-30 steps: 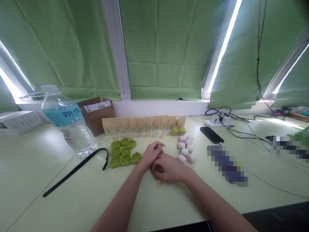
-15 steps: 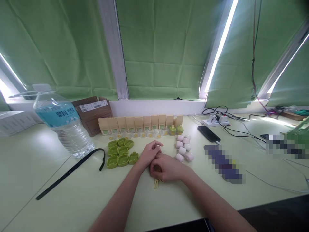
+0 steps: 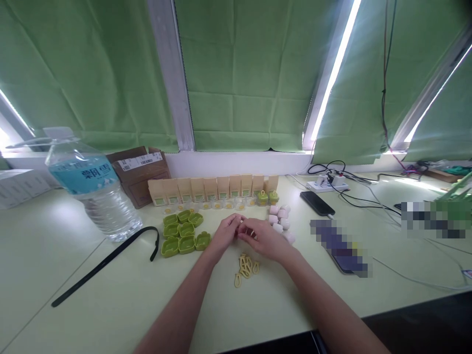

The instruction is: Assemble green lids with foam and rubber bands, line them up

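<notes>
My left hand (image 3: 224,233) and my right hand (image 3: 262,238) meet fingertip to fingertip above the table, both pinched on a small item I cannot make out. Just below them lies a little pile of yellow loops (image 3: 246,268). Several green plastic shells (image 3: 183,233) sit left of my left hand. Several pink pieces (image 3: 280,219) lie right of my right hand. Behind them stands a row of tan cards (image 3: 206,189) with two green assembled pieces (image 3: 267,197) at its right end.
A large water bottle (image 3: 88,189) stands at the left, with a black strap (image 3: 106,260) in front of it. A brown carton (image 3: 142,174) sits behind. A phone (image 3: 316,203), a power strip (image 3: 329,185) and cables lie at the right.
My right hand lifted off the yellow loops and moved up to meet my left hand's fingertips. The pile of loops now shows on the table.
</notes>
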The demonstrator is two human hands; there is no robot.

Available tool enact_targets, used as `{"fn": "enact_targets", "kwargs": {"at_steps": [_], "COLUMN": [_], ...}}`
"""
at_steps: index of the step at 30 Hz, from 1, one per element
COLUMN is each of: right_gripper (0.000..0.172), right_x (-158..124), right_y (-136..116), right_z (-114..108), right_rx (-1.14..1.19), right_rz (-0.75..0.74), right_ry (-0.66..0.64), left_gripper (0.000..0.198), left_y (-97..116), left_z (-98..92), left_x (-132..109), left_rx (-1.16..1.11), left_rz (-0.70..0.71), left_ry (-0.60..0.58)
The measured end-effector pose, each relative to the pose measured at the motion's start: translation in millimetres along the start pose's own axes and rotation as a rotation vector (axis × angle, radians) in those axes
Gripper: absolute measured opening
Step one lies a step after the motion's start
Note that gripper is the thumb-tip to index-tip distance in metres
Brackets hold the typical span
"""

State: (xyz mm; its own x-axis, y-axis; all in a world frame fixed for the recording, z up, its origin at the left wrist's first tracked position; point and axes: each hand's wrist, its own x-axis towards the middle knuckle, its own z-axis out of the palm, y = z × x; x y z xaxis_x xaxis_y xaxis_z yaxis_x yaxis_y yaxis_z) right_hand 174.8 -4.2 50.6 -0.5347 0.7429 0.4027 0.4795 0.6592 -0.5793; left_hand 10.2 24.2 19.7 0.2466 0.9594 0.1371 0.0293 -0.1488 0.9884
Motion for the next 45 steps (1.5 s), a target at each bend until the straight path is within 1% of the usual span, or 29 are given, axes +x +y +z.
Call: {"fn": "enact_targets", "kwargs": {"at_steps": [3, 5, 8, 12, 17, 22, 30, 38, 42, 45], "right_gripper": [0.008, 0.008, 0.009, 0.009, 0.013, 0.022, 0.014, 0.013, 0.010, 0.010], "right_x": [1.4, 2.0, 2.6, 2.5, 1.6, 2.6, 3.3, 3.3, 3.2, 3.0], "right_y": [8.9, 14.2, 17.9, 16.7, 14.3, 15.5, 19.7, 17.9, 16.6, 16.7], "right_z": [-2.3, -1.6, 0.7, 2.8, 2.9, 3.4, 4.0, 1.5, 0.2, 0.6], "right_rx": [-0.002, -0.016, -0.026, 0.017, 0.066, 0.076, -0.016, -0.062, -0.068, -0.068], "right_rz": [0.033, 0.055, 0.060, 0.055, 0.057, 0.052, 0.141, 0.157, 0.148, 0.133], "right_ry": [0.101, 0.158, 0.210, 0.256, 0.257, 0.257, 0.296, 0.297, 0.291, 0.282], "left_gripper": [0.042, 0.042, 0.042, 0.041, 0.038, 0.036, 0.033, 0.030, 0.027, 0.024], "left_y": [-0.7, -0.7, 1.0, 3.7, 3.2, 4.8, 9.2, 10.9, 9.0, 9.6], "left_z": [0.5, 1.0, 2.1, 2.8, 2.6, 3.5, 7.1, 8.7, 10.2, 9.3], "left_x": [-0.6, -1.0, -1.0, -0.4, -0.9, -2.0, -4.4, -5.3, -8.0, -12.4], "left_rx": [-0.045, -0.055, -0.035, -0.050, -0.111, -0.121, -0.108, -0.084, 0.016, 0.194], "left_rz": [-0.001, -0.005, -0.015, -0.010, 0.002, 0.014, 0.032, 0.057, 0.082, 0.109], "left_ry": [-0.018, -0.033, -0.054, -0.038, -0.022, 0.029, 0.072, 0.070, 0.056, 0.070]}}
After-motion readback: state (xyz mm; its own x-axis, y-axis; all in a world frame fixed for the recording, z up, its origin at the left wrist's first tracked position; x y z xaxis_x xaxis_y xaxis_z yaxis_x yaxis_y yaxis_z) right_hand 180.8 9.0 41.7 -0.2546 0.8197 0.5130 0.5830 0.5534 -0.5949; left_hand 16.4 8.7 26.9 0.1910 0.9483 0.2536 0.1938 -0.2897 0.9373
